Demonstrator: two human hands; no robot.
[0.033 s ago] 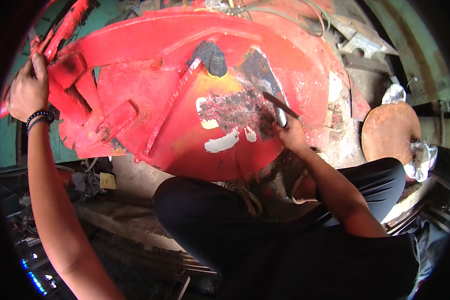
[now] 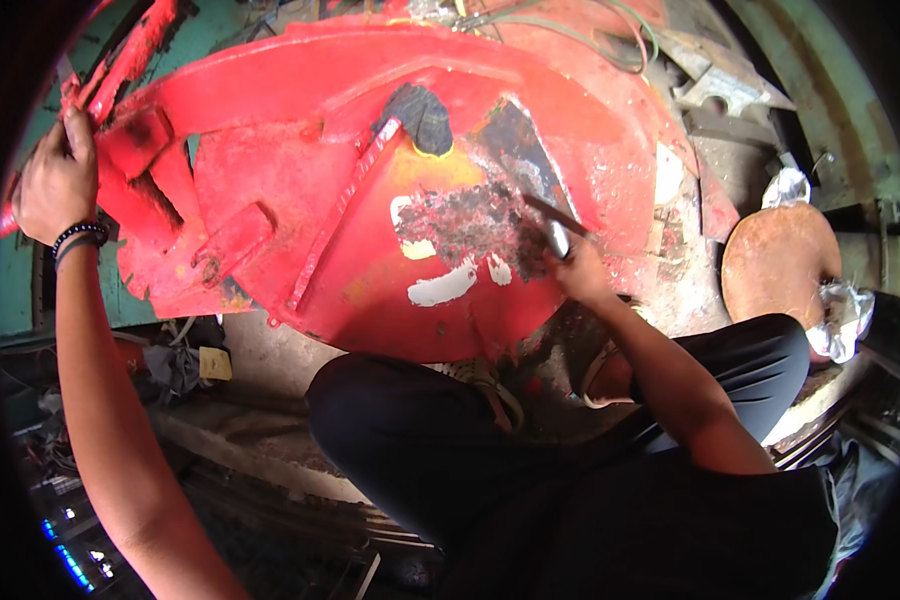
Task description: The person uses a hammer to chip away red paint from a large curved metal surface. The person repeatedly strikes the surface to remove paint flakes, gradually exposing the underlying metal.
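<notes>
- Left hand (image 2: 55, 180), far left: fingers wrapped tight around the edge of a red-painted steel bracket (image 2: 135, 140) projecting from the panel; beaded dark wristband (image 2: 78, 236) just below the wrist.
- Large red-painted curved metal panel (image 2: 300, 150), centre: tilted toward the viewer, spanning from the left-hand grip across to the right hand.
- Red ribbed metal bar (image 2: 345, 205) on the panel face: running diagonally, lower left to upper right, ending under a dark cloth-like lump (image 2: 422, 115).
- Scraped patch of dark bare metal with flaking paint (image 2: 470, 225), right of centre: white filler smears (image 2: 445, 288) just below.
- Flat dark-bladed metal scraper (image 2: 555, 218): long axis lying from lower right up to upper left, blade tip touching the right edge of the scraped patch.
- Right hand (image 2: 582, 270): closed firmly around the scraper handle, directly below and right of the patch; nearer hand to the work area, left hand well apart.
- Round rust-brown metal disc (image 2: 775, 260), far right: clear of both hands.
</notes>
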